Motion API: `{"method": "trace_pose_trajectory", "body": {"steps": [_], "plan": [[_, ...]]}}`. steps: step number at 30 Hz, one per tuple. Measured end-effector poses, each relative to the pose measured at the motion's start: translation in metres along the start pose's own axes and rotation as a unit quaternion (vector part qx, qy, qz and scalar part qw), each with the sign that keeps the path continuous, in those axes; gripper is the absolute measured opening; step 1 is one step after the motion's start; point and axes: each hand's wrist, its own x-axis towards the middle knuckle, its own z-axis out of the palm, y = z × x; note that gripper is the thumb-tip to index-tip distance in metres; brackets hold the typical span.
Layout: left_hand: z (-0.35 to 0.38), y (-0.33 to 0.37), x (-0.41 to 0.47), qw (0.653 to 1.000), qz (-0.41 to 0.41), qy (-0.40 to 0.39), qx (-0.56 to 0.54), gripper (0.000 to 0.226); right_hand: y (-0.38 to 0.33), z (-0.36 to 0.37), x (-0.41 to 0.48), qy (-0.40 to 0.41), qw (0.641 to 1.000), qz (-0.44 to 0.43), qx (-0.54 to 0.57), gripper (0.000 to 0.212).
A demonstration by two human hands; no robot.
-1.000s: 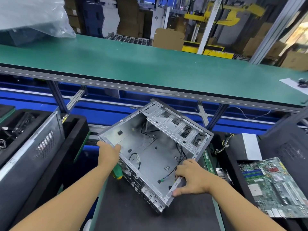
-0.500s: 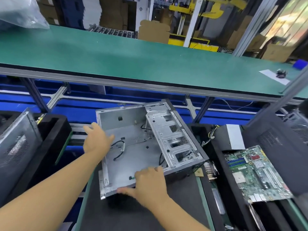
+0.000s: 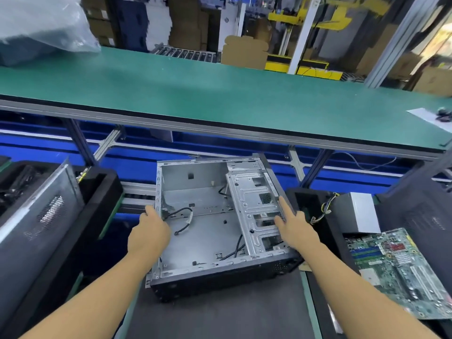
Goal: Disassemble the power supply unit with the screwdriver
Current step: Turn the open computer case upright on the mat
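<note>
The power supply unit [image 3: 354, 211], a grey box with a bundle of coloured wires at its left, is seen to the right of the open computer case [image 3: 200, 231], apart from both hands. The case is set on a dark mat [image 3: 220, 316]. Its left wall is gripped by the left hand [image 3: 149, 234], fingers curled over the edge. The right hand [image 3: 297, 228] is laid on the drive cage [image 3: 254, 204], fingers straight and spread. A motherboard [image 3: 403, 265] is propped in front of the unit.
</note>
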Motion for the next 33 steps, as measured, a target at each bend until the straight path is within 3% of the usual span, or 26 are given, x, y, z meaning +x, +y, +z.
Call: {"method": "trace_pose_trajectory", "body": {"steps": [2, 6, 9, 13, 17, 20, 22, 26, 29, 33], "plan": [[0.001, -0.001, 0.006, 1.0, 0.005, 0.008, 0.006, 0.038, 0.005, 0.01, -0.003, 0.028, 0.999, -0.012, 0.021, 0.061], [0.006, -0.002, 0.021, 0.991, 0.068, -0.012, 0.111, 0.022, 0.008, 0.016, -0.012, 0.06, 0.998, 0.016, 0.017, 0.062], [0.007, 0.007, 0.04, 0.991, 0.108, -0.004, 0.081, 0.009, 0.011, 0.023, -0.028, 0.075, 0.996, 0.042, 0.023, 0.063], [0.005, 0.03, 0.066, 0.987, 0.148, -0.024, 0.05, 0.014, 0.013, 0.036, -0.049, 0.09, 0.991, 0.095, 0.001, 0.072], [-0.003, 0.042, 0.076, 0.978, 0.195, 0.023, 0.071, 0.024, 0.01, 0.04, -0.068, 0.064, 0.992, 0.107, 0.034, 0.071], [-0.003, 0.038, 0.067, 0.963, 0.231, 0.094, 0.103, 0.028, 0.02, 0.032, -0.067, 0.074, 0.996, 0.044, 0.025, 0.073], [-0.004, 0.034, 0.047, 0.955, 0.243, 0.134, 0.105, 0.031, 0.031, 0.02, -0.051, 0.121, 0.991, -0.055, -0.016, 0.068], [0.006, 0.039, -0.015, 0.948, 0.269, 0.099, 0.138, 0.033, 0.036, 0.006, -0.018, 0.098, 0.962, -0.247, -0.06, 0.049], [0.02, 0.05, -0.051, 0.928, 0.313, 0.09, 0.18, 0.03, 0.033, 0.012, -0.011, 0.098, 0.96, -0.258, -0.051, 0.053], [0.021, 0.042, -0.041, 0.907, 0.359, 0.17, 0.142, 0.028, 0.033, 0.018, -0.009, 0.109, 0.959, -0.252, -0.07, 0.056]]}}
